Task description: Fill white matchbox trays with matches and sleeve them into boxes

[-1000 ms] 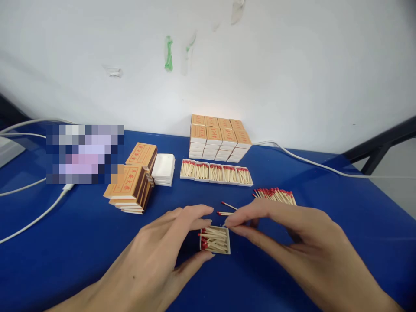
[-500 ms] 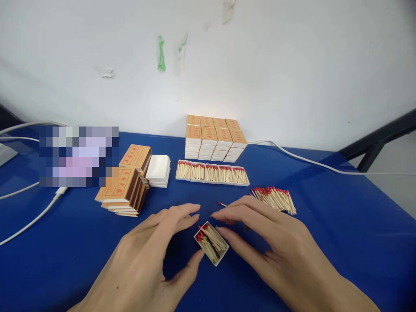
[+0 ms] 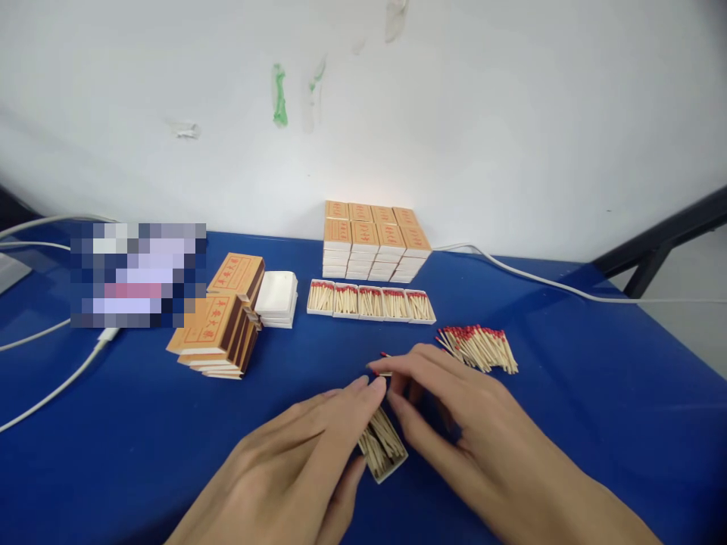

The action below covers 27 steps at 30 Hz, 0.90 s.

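A small white tray of matches [image 3: 384,453] lies turned at an angle on the blue table [image 3: 141,424], between my two hands. My left hand [image 3: 310,462] lies over the tray's left side, fingers stretched along it and touching its far end. My right hand [image 3: 460,424] curves in from the right, its fingertips meeting the left hand's at the tray's far end. A loose match [image 3: 387,356] lies just beyond my fingers. A heap of loose red-tipped matches [image 3: 478,346] sits to the right.
A row of filled trays [image 3: 370,302] stands in front of a block of stacked matchboxes [image 3: 372,239] by the wall. At the left are leaning orange sleeves [image 3: 221,322], empty white trays [image 3: 276,297] and white cables [image 3: 62,378].
The tray of matches has been turned from square-on to a slant. My left hand has slid right over it, and both hands' fingertips have closed together at its far end.
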Tool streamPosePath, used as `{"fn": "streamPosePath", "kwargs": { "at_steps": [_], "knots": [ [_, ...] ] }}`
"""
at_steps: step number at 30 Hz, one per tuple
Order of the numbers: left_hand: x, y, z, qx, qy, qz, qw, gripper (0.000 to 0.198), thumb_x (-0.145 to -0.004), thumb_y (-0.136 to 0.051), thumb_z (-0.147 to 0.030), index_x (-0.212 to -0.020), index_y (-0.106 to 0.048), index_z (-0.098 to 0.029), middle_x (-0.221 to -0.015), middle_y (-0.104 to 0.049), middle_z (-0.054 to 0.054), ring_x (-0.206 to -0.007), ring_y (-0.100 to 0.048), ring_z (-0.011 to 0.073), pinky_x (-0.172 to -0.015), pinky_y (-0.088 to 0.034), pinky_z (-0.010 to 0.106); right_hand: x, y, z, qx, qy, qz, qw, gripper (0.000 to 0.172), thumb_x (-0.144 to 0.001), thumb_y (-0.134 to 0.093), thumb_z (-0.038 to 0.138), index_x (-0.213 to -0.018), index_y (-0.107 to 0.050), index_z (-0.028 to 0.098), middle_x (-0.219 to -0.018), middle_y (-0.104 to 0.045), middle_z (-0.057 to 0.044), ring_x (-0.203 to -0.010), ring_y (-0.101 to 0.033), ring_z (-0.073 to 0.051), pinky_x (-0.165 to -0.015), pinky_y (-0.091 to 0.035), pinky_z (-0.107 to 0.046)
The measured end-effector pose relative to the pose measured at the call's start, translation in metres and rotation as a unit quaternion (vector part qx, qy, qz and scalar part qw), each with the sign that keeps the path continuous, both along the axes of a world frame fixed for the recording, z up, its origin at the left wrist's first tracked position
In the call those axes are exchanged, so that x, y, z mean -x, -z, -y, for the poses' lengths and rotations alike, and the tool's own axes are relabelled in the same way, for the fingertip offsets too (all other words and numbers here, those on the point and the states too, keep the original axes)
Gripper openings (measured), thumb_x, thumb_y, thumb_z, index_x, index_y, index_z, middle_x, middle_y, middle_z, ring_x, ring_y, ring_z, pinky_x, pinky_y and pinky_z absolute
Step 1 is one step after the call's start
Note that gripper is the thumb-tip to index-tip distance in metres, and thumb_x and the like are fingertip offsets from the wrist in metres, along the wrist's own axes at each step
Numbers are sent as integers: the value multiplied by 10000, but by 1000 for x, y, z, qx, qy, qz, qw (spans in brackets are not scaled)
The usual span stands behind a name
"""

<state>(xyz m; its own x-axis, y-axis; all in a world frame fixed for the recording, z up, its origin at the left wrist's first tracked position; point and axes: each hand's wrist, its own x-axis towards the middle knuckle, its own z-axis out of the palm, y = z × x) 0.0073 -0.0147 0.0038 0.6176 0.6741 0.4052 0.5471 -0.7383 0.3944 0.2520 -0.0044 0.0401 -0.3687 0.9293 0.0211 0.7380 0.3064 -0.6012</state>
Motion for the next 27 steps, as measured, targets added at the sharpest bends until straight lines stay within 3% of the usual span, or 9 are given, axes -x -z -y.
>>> {"fn": "streamPosePath", "kwargs": {
  "at_steps": [5,10,14,17,21,27],
  "knots": [
    [-2,-3,0,17,-6,-32,999,663,-995,-616,-165,-1628,-433,-231,-1552,-719,47,-1399,-717,229,-1160,-593,335,-13,14,-8,-57,95,63,992,236,-1111,-612,397,-1324,-679,319,-1252,-714,-64,-1086,-738,-267,-922,-620,-463],
    [-3,-6,1,36,7,-31,999,684,-944,-584,-74,-1589,-458,-265,-1480,-749,41,-1348,-743,224,-1168,-608,361,-16,19,-9,-13,75,62,995,128,-1125,-605,361,-1196,-689,295,-1234,-685,-54,-1044,-727,-237,-900,-608,-427],
    [-3,-7,1,58,-14,2,998,607,-987,-544,-76,-1548,-470,-296,-1256,-790,15,-1093,-805,196,-1019,-683,327,-13,18,-9,-1,59,62,996,197,-1162,-527,331,-1059,-685,272,-1130,-675,-45,-972,-710,-219,-852,-586,-403],
    [-3,-6,-3,72,-28,23,997,621,-985,-596,-101,-1558,-453,-293,-1297,-767,21,-1134,-781,201,-1004,-674,312,-12,18,-10,-22,54,75,995,215,-1166,-515,322,-1043,-682,268,-1086,-666,-44,-978,-697,-232,-844,-565,-411],
    [-2,-4,-5,85,-22,23,996,636,-1012,-615,-131,-1581,-410,-329,-1298,-774,6,-1138,-777,215,-1074,-647,377,-12,18,-12,-38,62,70,995,198,-1166,-514,324,-1050,-659,257,-1094,-654,-52,-965,-685,-233,-843,-554,-415],
    [2,1,-5,130,-62,52,988,707,-1039,-659,-184,-1649,-363,-385,-1368,-733,-3,-1210,-744,213,-1078,-626,371,-11,1,-8,-64,56,24,996,107,-1152,-573,358,-1115,-652,295,-1136,-659,-28,-992,-671,-201,-844,-560,-353]
  ]
}}
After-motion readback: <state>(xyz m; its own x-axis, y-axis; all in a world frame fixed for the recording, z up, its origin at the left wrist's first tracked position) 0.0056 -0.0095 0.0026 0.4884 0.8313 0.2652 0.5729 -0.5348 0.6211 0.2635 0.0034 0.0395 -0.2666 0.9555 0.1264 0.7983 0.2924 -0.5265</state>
